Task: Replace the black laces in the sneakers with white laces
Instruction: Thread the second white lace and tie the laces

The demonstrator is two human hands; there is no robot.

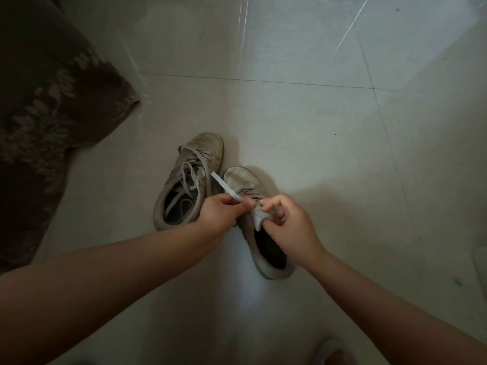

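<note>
Sneakers sit side by side on a pale tiled floor [316,154], seen from above. Taking the near sneaker [259,219] as the landmark: its toe points away from the person, its dark opening faces them. The far sneaker [188,180] lies just beyond and left of it, toe also pointing away, already threaded with loose pale laces that spill into its opening.

Above the landmark's eyelets, the left hand [220,214] pinches a flat white lace [226,187] between curled fingers. The lace's free end sticks up and away to the left, so its long axis slants from the eyelets toward the far sneaker. The right hand [288,225] curls round the landmark's tongue, thumb and forefinger pinching at the top eyelets, touching or nearly touching the left fingertips.

Threading looks to be under way here; the left hand is the nearer to the lace end. A dark patterned cloth [52,114] lies well off to the left.
</note>
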